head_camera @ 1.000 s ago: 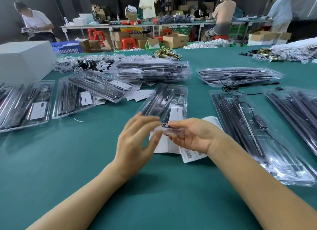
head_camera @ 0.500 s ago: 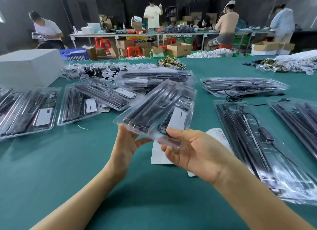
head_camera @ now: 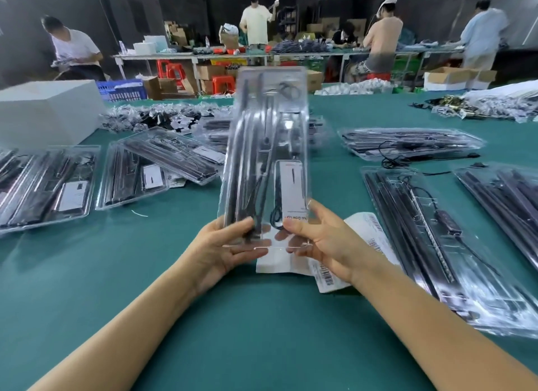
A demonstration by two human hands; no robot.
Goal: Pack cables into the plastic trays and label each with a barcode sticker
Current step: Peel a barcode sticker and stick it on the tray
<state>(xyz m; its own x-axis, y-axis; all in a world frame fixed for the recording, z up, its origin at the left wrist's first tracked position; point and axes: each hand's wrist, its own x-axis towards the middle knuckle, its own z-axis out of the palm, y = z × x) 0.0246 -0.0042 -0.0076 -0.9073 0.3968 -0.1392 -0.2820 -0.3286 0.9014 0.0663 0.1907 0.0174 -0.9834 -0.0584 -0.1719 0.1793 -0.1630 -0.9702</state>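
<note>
A clear plastic tray (head_camera: 263,157) packed with black rods, a cable and a white label card stands upright in front of me above the green table (head_camera: 247,318). My left hand (head_camera: 221,245) grips its lower left corner, thumb on the front. My right hand (head_camera: 323,239) grips the lower right corner, fingers curled behind the tray. White barcode sticker sheets (head_camera: 329,274) lie on the table under and just right of my hands.
Packed trays lie at the left (head_camera: 46,186) and centre left (head_camera: 163,163); open trays with black rods lie at the right (head_camera: 431,245). A white box (head_camera: 43,111) sits far left. Bagged parts (head_camera: 151,119) are heaped behind. People work at far tables.
The tray rose from lying flat on the table to standing upright in both hands. My hands shifted to its bottom corners.
</note>
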